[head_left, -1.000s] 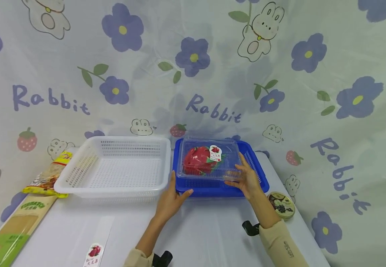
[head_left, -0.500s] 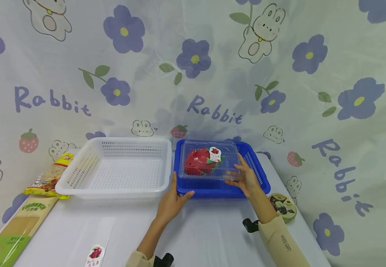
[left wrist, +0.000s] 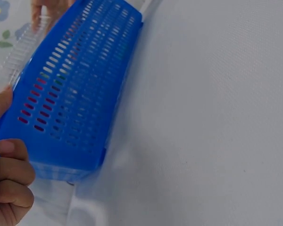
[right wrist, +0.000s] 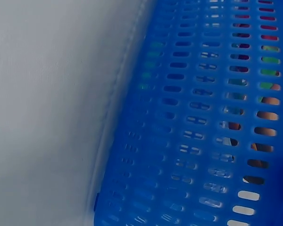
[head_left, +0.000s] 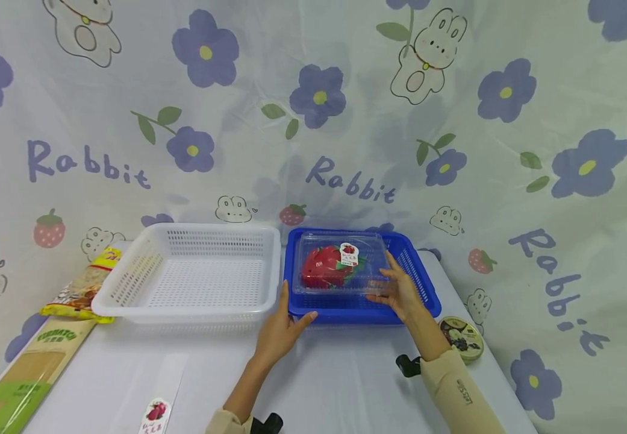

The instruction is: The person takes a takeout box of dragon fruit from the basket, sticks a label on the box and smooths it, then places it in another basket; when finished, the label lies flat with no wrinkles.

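A clear plastic clamshell box with a red dragon fruit inside sits within the rim of the blue slotted basket. A white label with a fruit picture is on its lid. My right hand holds the box by its front right corner, thumb in front and fingers along the right side. At the basket's front left corner, my left hand grips the rim; the left wrist view shows its thumb on the rim and curled fingers by the end wall. Through the slots of the basket wall, red and green show.
A white slotted basket stands close on the left. Further left lie a yellow snack bag and a green-and-tan flat packet. A label strip is at the front; a round tin sits right of my right forearm.
The clear box has come down a little into the blue basket with my right hand on it. My left hand stays at the corner. The head view has shifted slightly.
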The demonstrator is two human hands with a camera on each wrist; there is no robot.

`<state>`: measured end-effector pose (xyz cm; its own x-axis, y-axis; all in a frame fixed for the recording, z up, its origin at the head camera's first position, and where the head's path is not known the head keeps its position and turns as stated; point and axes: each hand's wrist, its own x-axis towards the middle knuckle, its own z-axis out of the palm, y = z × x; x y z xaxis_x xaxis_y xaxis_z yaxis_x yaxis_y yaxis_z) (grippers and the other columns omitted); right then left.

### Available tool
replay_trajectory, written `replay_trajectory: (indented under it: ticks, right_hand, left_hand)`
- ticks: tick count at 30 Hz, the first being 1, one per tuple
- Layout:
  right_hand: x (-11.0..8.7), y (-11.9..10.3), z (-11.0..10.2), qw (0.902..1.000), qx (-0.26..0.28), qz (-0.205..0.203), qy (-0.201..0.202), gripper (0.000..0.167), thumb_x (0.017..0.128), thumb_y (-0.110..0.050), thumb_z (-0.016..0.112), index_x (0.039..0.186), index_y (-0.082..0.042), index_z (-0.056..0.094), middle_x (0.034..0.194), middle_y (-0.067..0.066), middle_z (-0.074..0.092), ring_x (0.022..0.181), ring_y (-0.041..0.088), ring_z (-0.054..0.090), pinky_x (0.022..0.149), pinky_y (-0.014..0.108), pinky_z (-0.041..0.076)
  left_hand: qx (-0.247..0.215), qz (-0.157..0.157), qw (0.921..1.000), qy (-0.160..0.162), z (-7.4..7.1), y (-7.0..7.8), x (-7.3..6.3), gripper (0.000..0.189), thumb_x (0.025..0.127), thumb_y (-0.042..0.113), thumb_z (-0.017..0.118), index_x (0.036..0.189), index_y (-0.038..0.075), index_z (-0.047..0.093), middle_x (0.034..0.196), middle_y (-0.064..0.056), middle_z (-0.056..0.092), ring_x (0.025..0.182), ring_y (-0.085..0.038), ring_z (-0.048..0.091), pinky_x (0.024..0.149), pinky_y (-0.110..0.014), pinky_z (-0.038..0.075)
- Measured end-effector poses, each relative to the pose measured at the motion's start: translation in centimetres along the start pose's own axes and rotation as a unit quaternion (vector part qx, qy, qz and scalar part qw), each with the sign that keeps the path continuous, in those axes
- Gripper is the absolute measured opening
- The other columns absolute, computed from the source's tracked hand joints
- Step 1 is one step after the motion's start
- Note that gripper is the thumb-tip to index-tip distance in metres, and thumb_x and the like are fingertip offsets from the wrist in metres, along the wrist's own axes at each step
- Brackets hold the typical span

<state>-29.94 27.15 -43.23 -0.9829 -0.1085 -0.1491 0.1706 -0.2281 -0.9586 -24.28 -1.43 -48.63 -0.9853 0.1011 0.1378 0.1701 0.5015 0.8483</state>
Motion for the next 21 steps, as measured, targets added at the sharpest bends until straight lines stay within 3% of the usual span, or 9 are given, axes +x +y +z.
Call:
replay_trajectory:
  ticks: [12, 17, 21]
  right_hand:
    - [0.7, 0.0, -0.4, 0.9996, -0.005, 0.026, -0.007, 0.066, 0.105, -0.015, 0.036, 0.160, -0.033, 0.005, 0.165, 0.015, -0.014, 0.137, 0.059, 0.031, 0.088, 0.051, 0.055]
    - [1.1, 0.1, -0.4, 0.9992, -0.014, 0.037, 0.001, 0.068, 0.103, -0.016, 0.039, 0.160, -0.034, 0.007, 0.165, 0.018, -0.006, 0.134, 0.059, 0.036, 0.089, 0.052, 0.055]
    - [1.4, 0.2, -0.2, 0.9988, -0.015, 0.045, 0.013, 0.069, 0.102, -0.015, 0.040, 0.160, -0.034, 0.008, 0.166, 0.016, -0.009, 0.133, 0.061, 0.035, 0.088, 0.052, 0.056]
  left_hand:
    - [-0.007, -0.009, 0.9999, -0.002, 0.1, 0.1, 0.0, 0.104, 0.089, 0.054, 0.067, 0.161, 0.014, 0.005, 0.060, 0.003, 0.044, 0.049, -0.010, 0.042, 0.045, -0.022, 0.030]
    - [-0.004, -0.013, 0.9999, -0.004, 0.2, 0.0, 0.0, 0.104, 0.088, 0.055, 0.067, 0.161, 0.015, 0.004, 0.061, 0.002, 0.044, 0.050, -0.010, 0.043, 0.045, -0.023, 0.031]
    - [-0.003, -0.011, 0.9999, -0.002, 0.2, 0.1, 0.0, 0.104, 0.088, 0.056, 0.067, 0.161, 0.015, 0.005, 0.061, 0.002, 0.044, 0.050, -0.010, 0.043, 0.045, -0.023, 0.031]
